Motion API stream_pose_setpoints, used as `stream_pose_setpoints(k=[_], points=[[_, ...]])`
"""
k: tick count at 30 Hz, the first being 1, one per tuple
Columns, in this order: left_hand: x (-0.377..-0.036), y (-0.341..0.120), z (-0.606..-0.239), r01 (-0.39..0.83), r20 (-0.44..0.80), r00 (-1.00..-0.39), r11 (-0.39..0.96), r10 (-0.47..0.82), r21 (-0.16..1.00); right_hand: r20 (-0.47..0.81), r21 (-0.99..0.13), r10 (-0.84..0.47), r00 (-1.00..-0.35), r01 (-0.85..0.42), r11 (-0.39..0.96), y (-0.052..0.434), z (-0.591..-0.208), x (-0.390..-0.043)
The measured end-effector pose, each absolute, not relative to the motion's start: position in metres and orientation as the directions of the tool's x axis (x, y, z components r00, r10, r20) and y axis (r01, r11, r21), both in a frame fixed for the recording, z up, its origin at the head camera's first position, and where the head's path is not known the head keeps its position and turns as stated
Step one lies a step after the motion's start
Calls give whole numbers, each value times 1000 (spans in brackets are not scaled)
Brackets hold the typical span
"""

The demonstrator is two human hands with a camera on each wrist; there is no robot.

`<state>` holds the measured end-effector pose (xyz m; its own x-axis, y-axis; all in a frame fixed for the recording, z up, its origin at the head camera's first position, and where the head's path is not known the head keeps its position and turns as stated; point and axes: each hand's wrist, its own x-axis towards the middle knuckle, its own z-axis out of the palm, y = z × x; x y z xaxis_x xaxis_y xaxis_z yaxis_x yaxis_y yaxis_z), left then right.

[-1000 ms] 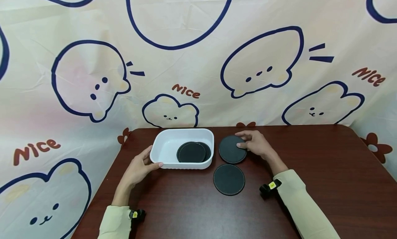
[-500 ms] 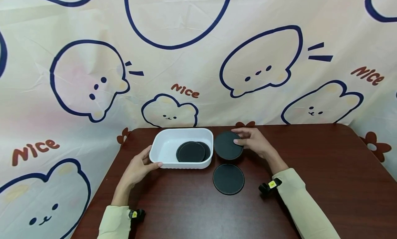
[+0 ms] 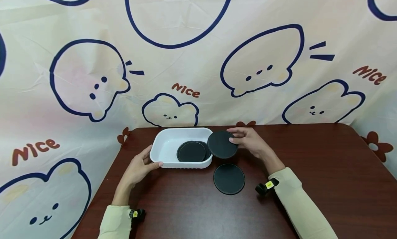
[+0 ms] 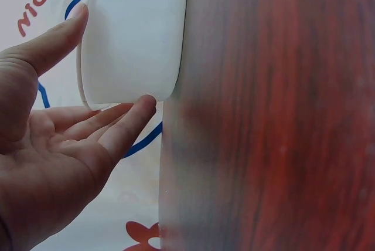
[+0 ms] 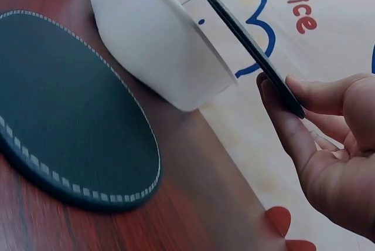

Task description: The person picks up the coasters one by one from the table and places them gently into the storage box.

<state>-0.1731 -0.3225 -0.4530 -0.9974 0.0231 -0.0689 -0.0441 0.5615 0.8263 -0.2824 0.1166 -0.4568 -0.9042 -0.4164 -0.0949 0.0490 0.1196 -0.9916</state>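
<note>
My right hand [image 3: 252, 143] pinches a round black coaster [image 3: 221, 145] between thumb and fingers. It is raised off the table, overlapping the right rim of a white plastic bin [image 3: 165, 147] in the head view. Seen edge-on, the held coaster [image 5: 255, 51] tilts above the bin's rim in the right wrist view. My left hand [image 3: 138, 167] grips the bin's left end, with its thumb [image 4: 70, 31] at the rim and fingertips against the end wall. Stacked black coasters [image 3: 190, 152] lie inside the bin, offset from one another. Another black coaster [image 3: 229, 179] with pale edge stitching lies flat on the table.
The dark red-brown wooden table [image 3: 192, 208] reaches back to a patterned cloth [image 3: 214, 63] hanging behind it. The bin stands near the table's far edge, and the loose coaster lies to the right of its near corner.
My right hand has lifted the coaster off the table and carried it left to the bin's right rim. The left hand, bin and other coasters have stayed in place.
</note>
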Motion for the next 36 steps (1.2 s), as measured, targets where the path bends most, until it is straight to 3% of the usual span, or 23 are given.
stream_pose_setpoints(k=[22, 36], points=[[-172, -321, -452, -56, -75, -997, 566, 10, 823, -88, -974, -453, -887, 171, -146, 78, -441, -270], [-173, -321, -452, -50, -71, -997, 565, 14, 823, -108, -962, -438, -892, 205, -180, 52, -441, -263]])
